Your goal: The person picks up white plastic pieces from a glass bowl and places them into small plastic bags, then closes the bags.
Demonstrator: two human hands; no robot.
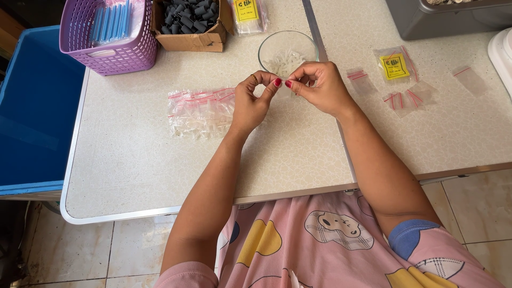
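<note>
Tiny item between pinching fingers [277,84], too small to identify.

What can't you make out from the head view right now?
- Item pinched between left hand and right hand: too small, covered by fingertips.
- Clear pieces in glass bowl: too small to identify.
- Grey bin: cut off by top edge.
- White object: cut off by right edge.

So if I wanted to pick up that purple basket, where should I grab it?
Grab the purple basket by its top rim, one hand on each of two opposite sides, coming down from above. It stands upright on the table with its open top up, and the rim flares out, giving fingers a lip. The blue tubes inside probably stay put if you lift it level.
</note>
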